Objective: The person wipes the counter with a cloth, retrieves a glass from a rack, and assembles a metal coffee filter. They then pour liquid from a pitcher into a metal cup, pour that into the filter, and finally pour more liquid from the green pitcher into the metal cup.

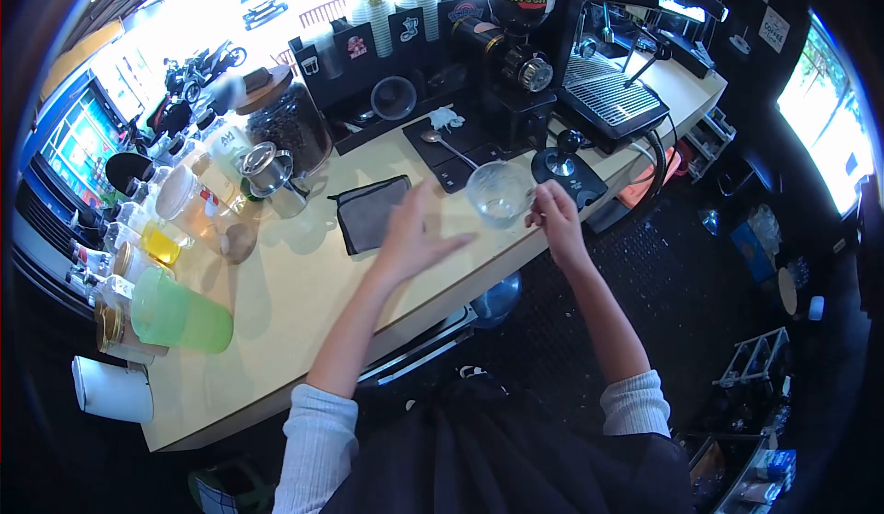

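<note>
My right hand (556,218) is closed on the side of a clear glass cup (499,195), which is tilted above the counter's front edge. To its left, my left hand (416,238) is open, with fingers spread and nothing in them, over the wooden counter (304,307). A folded grey cloth (371,216) lies just behind my left hand. Beyond the cup, a long spoon (448,147) rests on a black mat (433,159). A metal tamper (563,159) stands on a dark mat right of the cup.
A coffee grinder (516,63) and espresso machine (612,95) stand at the back right. Along the left are a jar of beans (290,122), a metal pitcher (267,171), bottles and a green pitcher (182,311). A white bin (112,390) hangs by the left corner.
</note>
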Demonstrator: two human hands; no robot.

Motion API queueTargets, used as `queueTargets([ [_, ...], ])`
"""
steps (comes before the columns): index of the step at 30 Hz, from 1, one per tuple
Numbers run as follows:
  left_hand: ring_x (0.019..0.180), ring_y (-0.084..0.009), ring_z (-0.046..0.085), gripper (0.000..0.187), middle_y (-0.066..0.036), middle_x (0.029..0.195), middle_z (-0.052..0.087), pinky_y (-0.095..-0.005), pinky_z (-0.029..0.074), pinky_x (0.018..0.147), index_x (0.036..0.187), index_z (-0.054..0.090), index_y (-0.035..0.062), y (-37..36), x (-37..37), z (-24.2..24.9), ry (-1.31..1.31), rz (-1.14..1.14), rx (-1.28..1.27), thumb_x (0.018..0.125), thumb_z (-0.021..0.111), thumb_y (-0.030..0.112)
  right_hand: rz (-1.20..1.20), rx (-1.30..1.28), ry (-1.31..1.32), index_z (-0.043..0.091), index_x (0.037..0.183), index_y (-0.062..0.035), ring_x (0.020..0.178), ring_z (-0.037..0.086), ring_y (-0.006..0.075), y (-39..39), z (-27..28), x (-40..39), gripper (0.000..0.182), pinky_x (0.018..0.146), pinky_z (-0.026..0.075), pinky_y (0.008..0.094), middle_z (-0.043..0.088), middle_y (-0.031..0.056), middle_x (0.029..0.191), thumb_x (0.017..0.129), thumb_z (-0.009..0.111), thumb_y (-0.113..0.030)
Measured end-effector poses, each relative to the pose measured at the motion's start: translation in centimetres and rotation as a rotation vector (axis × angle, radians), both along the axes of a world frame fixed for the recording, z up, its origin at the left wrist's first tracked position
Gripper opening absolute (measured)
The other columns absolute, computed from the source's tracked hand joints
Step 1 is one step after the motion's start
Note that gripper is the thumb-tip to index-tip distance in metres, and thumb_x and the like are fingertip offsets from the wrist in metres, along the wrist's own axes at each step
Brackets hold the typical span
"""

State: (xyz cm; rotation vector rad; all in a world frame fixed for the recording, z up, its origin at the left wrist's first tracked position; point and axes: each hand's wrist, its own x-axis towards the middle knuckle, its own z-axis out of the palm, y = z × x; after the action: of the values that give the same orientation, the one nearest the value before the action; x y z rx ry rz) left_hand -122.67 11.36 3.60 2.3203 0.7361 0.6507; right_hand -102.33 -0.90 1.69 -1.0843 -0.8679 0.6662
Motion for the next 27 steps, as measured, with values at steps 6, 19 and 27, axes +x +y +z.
queueTargets([
  [6,0.135,-0.0312,0.019,0.067,-0.016,0.146,0.022,-0.0513,0.012,0.108,0.139,0.027,0.0064,4.0,-2.2,-5.9,0.418,0.140,0.334,0.088,0.041,0.047,-0.114,0.029,0.041,0.046,0.076,-0.0073,0.055,0.040,0.0049,-1.5,0.9,3.3,0.027,0.059,0.044,0.0233,0.041,-0.0028,0.063,0.096,0.041,-0.024],
  [19,0.136,-0.0308,0.016,0.058,-0.016,0.146,0.021,-0.0496,0.009,0.109,0.137,0.030,0.0030,-4.2,10.2,-6.1,0.303,-0.212,0.366,0.092,0.035,0.040,-0.193,0.146,0.142,0.047,0.078,-0.0092,0.059,0.040,0.0058,-4.1,1.0,5.2,0.024,0.067,0.048,0.0285,0.041,-0.0029,0.067,0.096,0.041,-0.024],
  [27,0.135,-0.0302,0.018,0.056,-0.015,0.145,0.023,-0.0468,0.011,0.110,0.137,0.031,0.0052,-2.6,11.3,-5.5,0.287,-0.325,0.321,0.092,0.036,0.039,-0.236,0.149,0.165,0.046,0.077,-0.0092,0.059,0.040,0.0057,-3.9,-0.3,4.6,0.025,0.069,0.049,0.0299,0.042,-0.0026,0.068,0.096,0.041,-0.024],
])
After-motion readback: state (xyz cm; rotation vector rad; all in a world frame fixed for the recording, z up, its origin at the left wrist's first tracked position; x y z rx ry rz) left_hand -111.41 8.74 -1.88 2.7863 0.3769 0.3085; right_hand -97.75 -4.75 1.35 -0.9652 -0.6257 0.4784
